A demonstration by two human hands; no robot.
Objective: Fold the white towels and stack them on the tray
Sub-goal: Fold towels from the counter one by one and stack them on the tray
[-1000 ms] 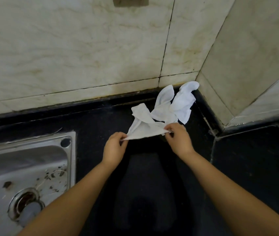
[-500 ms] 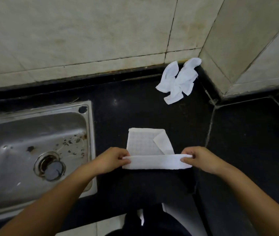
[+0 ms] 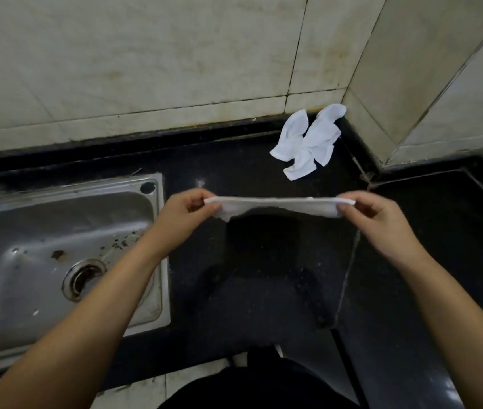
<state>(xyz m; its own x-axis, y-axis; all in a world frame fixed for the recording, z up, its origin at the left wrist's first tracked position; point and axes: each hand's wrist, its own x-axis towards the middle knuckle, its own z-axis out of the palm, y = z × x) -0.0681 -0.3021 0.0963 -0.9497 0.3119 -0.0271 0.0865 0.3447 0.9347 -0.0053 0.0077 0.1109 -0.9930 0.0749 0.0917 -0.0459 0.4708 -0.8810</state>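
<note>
Right of the sink, the left hand and right hand each pinch 1 end of a partly folded towel, taut above the counter. It looks light and limp (corners suit best). Beyond lies 1 crumpled towel.

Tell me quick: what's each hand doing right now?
Left hand: pinching the left end of the folded towel.
Right hand: pinching its right end, towel stretched between both above the counter.

white towel, black counter, steel sink
</note>
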